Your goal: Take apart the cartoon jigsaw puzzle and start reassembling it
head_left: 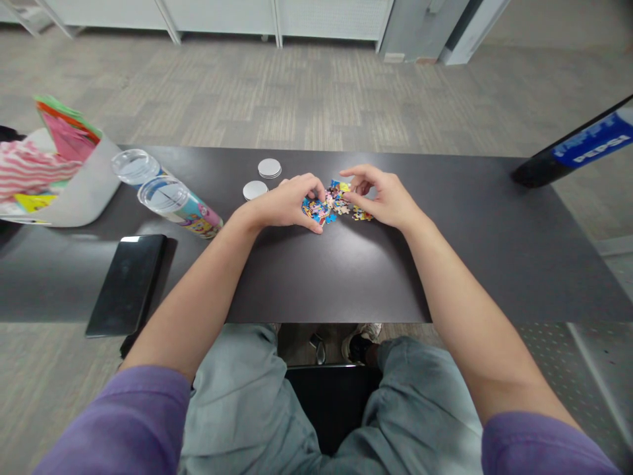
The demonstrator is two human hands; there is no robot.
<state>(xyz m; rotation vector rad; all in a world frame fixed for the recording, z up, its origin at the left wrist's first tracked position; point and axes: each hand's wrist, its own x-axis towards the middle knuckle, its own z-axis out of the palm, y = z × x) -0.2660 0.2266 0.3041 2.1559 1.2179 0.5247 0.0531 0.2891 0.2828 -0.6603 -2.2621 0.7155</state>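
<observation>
A small heap of colourful jigsaw puzzle pieces [329, 212] lies on the dark table between my hands. My left hand [291, 201] curves around the heap's left side, thumb and fingers apart, with some pieces in the gap between them. On the other side, my right hand [378, 191] hovers low with its fingers spread and the thumb tip against or just over the pieces. Whether either hand pinches a single piece is too small to tell. A few loose pieces [362, 214] sit under the right hand, partly hidden by it.
Two white round lids [270, 167] lie beyond my left hand. Two clear canisters [185, 208] with printed cartoon sides stand to the left. Further left are a black tablet or phone [129, 284] and a white bin [93, 191] of coloured fabric. A Pepsi bottle [568, 148] stands far right.
</observation>
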